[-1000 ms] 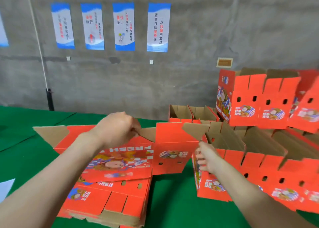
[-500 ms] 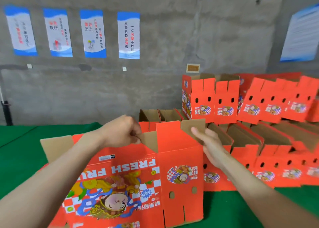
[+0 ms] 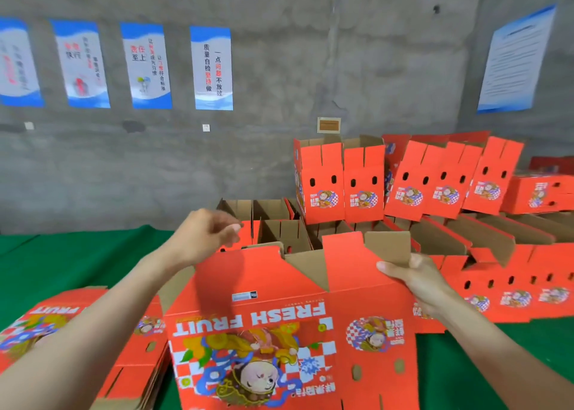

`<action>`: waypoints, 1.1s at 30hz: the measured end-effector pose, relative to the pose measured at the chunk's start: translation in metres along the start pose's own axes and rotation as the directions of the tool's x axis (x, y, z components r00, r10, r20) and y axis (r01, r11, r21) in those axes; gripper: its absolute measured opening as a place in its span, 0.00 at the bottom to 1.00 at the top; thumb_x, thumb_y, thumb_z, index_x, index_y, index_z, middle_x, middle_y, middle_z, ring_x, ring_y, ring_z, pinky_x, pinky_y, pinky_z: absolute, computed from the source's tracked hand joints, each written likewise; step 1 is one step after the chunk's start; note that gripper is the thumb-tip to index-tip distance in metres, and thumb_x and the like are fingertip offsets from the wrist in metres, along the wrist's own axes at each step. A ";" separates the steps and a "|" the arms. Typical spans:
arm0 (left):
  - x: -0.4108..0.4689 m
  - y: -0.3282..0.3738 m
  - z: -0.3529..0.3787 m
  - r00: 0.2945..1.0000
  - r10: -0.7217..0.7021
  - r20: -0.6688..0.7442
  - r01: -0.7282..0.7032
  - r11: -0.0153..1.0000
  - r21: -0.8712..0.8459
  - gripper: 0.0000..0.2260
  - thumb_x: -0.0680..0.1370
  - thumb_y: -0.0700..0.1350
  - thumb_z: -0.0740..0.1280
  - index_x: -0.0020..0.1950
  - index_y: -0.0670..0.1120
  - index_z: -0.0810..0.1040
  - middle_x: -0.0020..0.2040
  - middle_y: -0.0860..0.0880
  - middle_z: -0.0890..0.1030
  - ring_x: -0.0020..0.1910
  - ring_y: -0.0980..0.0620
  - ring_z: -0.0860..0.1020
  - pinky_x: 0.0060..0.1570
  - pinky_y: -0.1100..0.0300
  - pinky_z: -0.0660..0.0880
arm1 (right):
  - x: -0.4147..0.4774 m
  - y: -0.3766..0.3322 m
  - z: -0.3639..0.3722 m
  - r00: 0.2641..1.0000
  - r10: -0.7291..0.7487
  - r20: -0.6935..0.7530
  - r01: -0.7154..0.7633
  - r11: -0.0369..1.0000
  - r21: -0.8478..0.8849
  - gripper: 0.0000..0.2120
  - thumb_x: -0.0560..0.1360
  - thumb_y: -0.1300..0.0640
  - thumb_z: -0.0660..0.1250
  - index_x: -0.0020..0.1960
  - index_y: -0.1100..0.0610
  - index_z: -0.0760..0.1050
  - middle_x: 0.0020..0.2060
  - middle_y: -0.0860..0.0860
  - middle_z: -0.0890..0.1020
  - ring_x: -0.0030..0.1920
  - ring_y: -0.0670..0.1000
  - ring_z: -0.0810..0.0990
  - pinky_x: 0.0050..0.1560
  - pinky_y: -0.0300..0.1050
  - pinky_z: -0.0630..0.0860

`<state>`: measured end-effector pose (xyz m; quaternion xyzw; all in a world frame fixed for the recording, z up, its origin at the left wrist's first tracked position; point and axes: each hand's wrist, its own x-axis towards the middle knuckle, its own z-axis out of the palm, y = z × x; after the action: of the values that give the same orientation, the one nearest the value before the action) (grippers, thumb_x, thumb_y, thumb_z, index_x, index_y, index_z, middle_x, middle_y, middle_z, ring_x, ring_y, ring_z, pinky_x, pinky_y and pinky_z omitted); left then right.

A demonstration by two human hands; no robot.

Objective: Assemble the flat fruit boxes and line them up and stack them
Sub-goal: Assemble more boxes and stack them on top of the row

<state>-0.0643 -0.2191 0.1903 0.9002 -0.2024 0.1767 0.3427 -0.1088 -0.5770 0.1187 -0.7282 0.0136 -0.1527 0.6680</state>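
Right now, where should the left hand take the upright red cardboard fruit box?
Probably the red top flap at the left of the red cardboard fruit box, from above, thumb on the print. It stands free and upright, the left hand hovers over it, and the right hand steadies the opposite end.

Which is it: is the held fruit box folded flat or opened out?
Opened out: on the fruit box, front and side panels meet at a corner, top flaps upright, brown inside showing.

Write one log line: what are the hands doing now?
right hand: grips red printed cardboard fruit box | left hand: above it, holding nothing
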 end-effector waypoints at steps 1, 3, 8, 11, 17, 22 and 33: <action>-0.003 0.006 0.008 1.000 0.006 0.003 -0.006 0.999 0.042 0.06 0.79 0.43 0.66 0.44 0.45 0.82 0.37 0.50 0.84 0.35 0.56 0.79 0.42 0.59 0.74 | -0.001 0.000 -0.007 1.000 0.005 -0.012 -0.005 1.000 0.012 0.07 0.71 0.69 0.70 0.46 0.59 0.80 0.39 0.54 0.84 0.40 0.53 0.80 0.47 0.48 0.75; -0.010 0.020 0.025 0.996 0.067 -0.059 -0.059 0.989 0.138 0.07 0.78 0.43 0.67 0.42 0.46 0.82 0.40 0.49 0.84 0.39 0.53 0.78 0.41 0.59 0.71 | -0.004 -0.001 -0.019 1.000 0.009 -0.024 -0.008 0.999 0.034 0.08 0.71 0.68 0.70 0.48 0.59 0.80 0.43 0.55 0.84 0.44 0.54 0.81 0.51 0.51 0.76; -0.035 0.075 0.075 0.881 0.366 -0.300 -0.298 0.921 0.251 0.04 0.74 0.40 0.69 0.45 0.42 0.82 0.43 0.46 0.81 0.44 0.45 0.79 0.46 0.58 0.72 | -0.011 -0.004 -0.037 0.999 -0.012 -0.039 0.015 0.996 0.091 0.10 0.72 0.67 0.70 0.53 0.61 0.79 0.52 0.59 0.82 0.55 0.58 0.79 0.64 0.58 0.71; -0.045 0.103 0.108 0.847 0.484 -0.220 -0.423 0.864 0.274 0.04 0.70 0.41 0.69 0.43 0.43 0.82 0.42 0.49 0.81 0.45 0.46 0.79 0.48 0.52 0.73 | -0.013 -0.004 -0.037 0.999 -0.024 -0.026 0.026 0.994 0.102 0.10 0.72 0.67 0.70 0.54 0.63 0.79 0.51 0.59 0.83 0.56 0.59 0.79 0.64 0.57 0.72; -0.049 0.123 0.141 0.913 0.402 -0.065 -0.383 0.902 0.198 0.05 0.74 0.40 0.68 0.49 0.43 0.80 0.49 0.48 0.79 0.52 0.47 0.76 0.53 0.52 0.72 | -0.014 -0.009 -0.049 0.999 -0.038 -0.030 0.042 0.989 0.139 0.09 0.73 0.67 0.70 0.52 0.58 0.79 0.54 0.59 0.82 0.58 0.59 0.79 0.67 0.59 0.70; -0.056 0.125 0.140 0.899 0.430 -0.085 -0.408 0.892 0.196 0.10 0.71 0.37 0.69 0.50 0.47 0.82 0.53 0.49 0.79 0.56 0.51 0.75 0.57 0.63 0.69 | -0.015 -0.001 -0.061 0.999 -0.013 -0.039 0.020 0.985 0.174 0.09 0.72 0.66 0.70 0.48 0.55 0.80 0.53 0.59 0.82 0.58 0.59 0.79 0.67 0.60 0.69; -0.038 0.099 0.111 0.943 0.149 -0.298 0.032 0.850 0.526 0.40 0.70 0.50 0.72 0.77 0.46 0.56 0.77 0.46 0.56 0.75 0.46 0.53 0.72 0.44 0.49 | -0.015 0.005 -0.073 0.997 0.040 -0.070 -0.021 0.965 0.263 0.06 0.74 0.63 0.69 0.50 0.56 0.80 0.39 0.51 0.85 0.43 0.54 0.81 0.45 0.49 0.77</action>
<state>-0.1248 -0.3539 0.1494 0.9105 -0.1144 0.3824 0.1076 -0.1396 -0.6445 0.1156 -0.6271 0.0295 -0.1699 0.7596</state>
